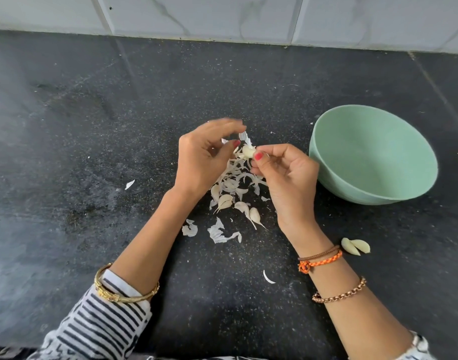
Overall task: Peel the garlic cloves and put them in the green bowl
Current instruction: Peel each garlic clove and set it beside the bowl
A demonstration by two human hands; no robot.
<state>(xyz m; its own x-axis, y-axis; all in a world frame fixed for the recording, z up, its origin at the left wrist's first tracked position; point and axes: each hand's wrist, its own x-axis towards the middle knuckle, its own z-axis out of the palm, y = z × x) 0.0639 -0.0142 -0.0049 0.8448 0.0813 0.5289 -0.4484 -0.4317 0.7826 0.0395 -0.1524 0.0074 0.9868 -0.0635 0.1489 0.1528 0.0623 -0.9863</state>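
Held: one garlic clove [248,151], pinched at its near end by the right hand [287,178]; the left hand [204,157] has thumb and curled fingers at the clove's loosened skin, fingertips blurred.

Head view, step: peeling, judged partway, with skin still clinging. Next move calls for stripping the last skin, then carrying the clove right to the green bowl [373,154], which stands just beside the right hand; its inside shows no cloves.

Below the grip: heap of skins [235,178], unpeeled cloves [225,201]. Near the right wrist: two peeled cloves [355,246], not yet bowled.

Surface: dark speckled counter [93,152]. Beyond: pale tiled wall [222,14].
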